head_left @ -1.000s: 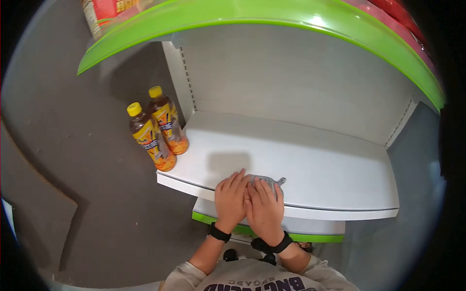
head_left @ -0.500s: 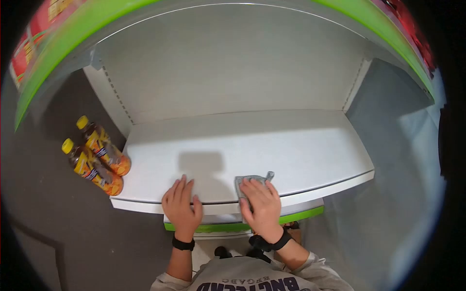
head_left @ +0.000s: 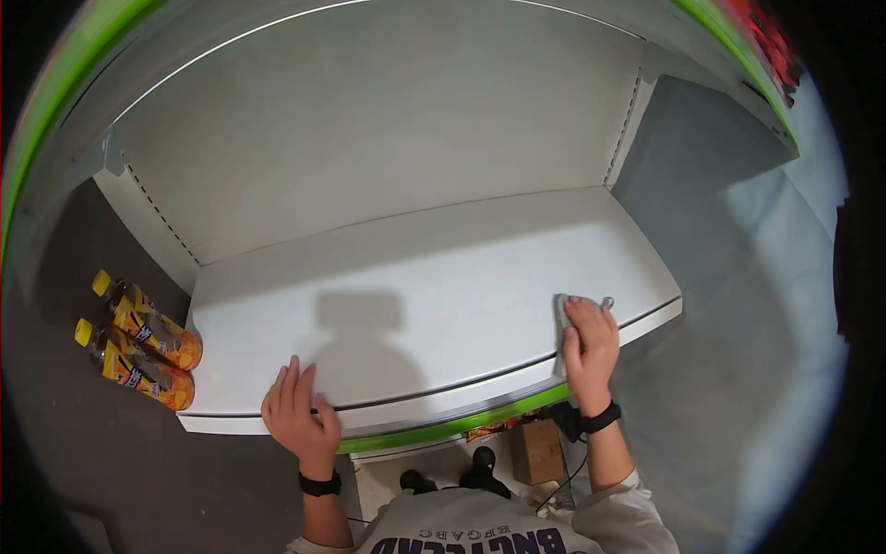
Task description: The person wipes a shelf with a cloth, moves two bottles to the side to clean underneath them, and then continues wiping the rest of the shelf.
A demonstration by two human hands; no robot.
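Note:
My right hand [head_left: 592,355] presses a grey cloth [head_left: 560,321] flat on the white shelf [head_left: 461,286], near the right end of its front edge. Part of the cloth hangs over that edge, and a twisted corner sticks out past my fingers. Much of it is hidden under my palm. My left hand [head_left: 298,417] rests open on the front edge towards the left, fingers stretched onto the shelf surface, with nothing in it. Two yellow-capped bottles of orange-labelled drink [head_left: 152,330] [head_left: 134,369] stand at the shelf's left end.
An upper shelf with a green edge strip [head_left: 752,78] curves overhead. Below the white shelf is a lower one with a green strip [head_left: 443,427]. A cardboard box [head_left: 537,452] and a black cable [head_left: 565,485] are on the floor near my feet. A grey panel [head_left: 692,175] borders the right side.
My right hand has slid the cloth to the right along the shelf's front edge. My left hand stays on the edge, somewhat farther left. The view has shifted and tilted.

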